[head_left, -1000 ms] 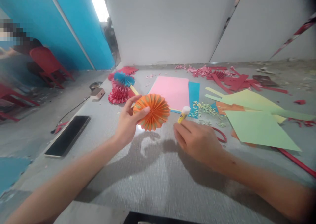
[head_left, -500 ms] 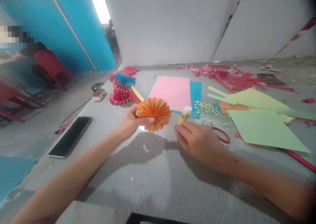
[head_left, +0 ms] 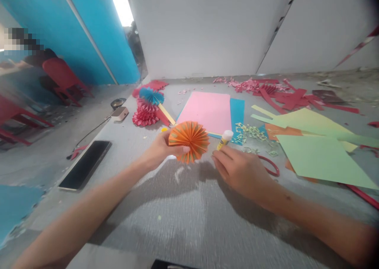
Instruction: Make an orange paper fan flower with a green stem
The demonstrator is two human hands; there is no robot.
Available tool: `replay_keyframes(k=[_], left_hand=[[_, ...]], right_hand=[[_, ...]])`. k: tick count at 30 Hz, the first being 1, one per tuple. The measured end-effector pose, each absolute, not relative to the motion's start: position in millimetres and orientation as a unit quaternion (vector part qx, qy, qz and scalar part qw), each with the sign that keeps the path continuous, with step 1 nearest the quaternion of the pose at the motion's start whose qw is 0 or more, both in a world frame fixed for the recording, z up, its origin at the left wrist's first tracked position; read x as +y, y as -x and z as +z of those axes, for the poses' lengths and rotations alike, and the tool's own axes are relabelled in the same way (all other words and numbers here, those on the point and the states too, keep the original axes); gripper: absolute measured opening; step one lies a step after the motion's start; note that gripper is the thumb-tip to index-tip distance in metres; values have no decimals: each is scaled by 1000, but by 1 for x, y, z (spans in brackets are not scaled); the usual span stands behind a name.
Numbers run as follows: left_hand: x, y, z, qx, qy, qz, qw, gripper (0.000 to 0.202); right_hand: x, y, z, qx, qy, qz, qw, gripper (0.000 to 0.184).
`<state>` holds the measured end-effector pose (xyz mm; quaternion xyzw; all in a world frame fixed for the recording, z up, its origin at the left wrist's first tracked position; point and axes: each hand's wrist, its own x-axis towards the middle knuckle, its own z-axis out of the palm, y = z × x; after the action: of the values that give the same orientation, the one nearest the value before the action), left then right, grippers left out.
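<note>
Head view, sole entry.

Item: orange pleated paper rosette (head_left: 192,136), one, with green patches near the rim; located above the middle of the desk (head_left: 177,229), in front of the pink sheet (head_left: 205,111).

Item: left hand (head_left: 156,149). Thumb pressed on the rosette's front near the centre, the other fingers mostly hidden behind; clamped on the paper. Judged risk: creased or flattened pleats, should the thumb bear too hard; a sprung fan, should the centre be poorly bonded.

Item: right hand (head_left: 241,166). Fingers closed around a yellow glue stick (head_left: 221,143), white end up, apart from the rosette. Whether that end is a cap cannot be told. Judged risk: smears on the orange face, if any glue is exposed and the tube tips against it.

Item: green shreds (head_left: 254,132), loose, just beyond the right hand. Judged risk: bits clinging to anything sticky lowered there.

Item: red loop (head_left: 271,167), partly behind the right hand. Judged risk: a snag for the wrist on a sweep to the right.

Item: pale green sheet (head_left: 322,158), right, lying over other paper. Judged risk: sliding, if brushed by the forearm.
</note>
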<state>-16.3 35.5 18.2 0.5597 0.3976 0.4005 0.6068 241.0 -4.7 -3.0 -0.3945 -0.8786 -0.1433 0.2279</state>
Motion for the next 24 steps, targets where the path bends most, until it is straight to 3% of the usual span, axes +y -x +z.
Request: replay_keyframes(k=[5, 7, 11, 13, 19, 24], left_hand=[[55, 52, 45, 378, -614, 331, 609, 79], [63, 66, 51, 410, -601, 355, 587, 72], [62, 70, 36, 497, -599, 447, 440, 34], [53, 62, 19, 537, -634, 416, 371, 21], [32, 49, -10, 535, -798, 233, 152, 16], [28, 43, -9, 475, -873, 84, 66, 27]], right_hand=[[-6, -241, 3, -872, 396, -157, 243, 25], [-7, -241, 10, -866, 395, -161, 259, 25], [-8, -240, 32, -845, 399, -195, 297, 24], [-5, -237, 45, -833, 400, -216, 314, 24], [33, -217, 77, -817, 449, -171, 318, 25], [64, -183, 94, -822, 468, -87, 314, 25]])
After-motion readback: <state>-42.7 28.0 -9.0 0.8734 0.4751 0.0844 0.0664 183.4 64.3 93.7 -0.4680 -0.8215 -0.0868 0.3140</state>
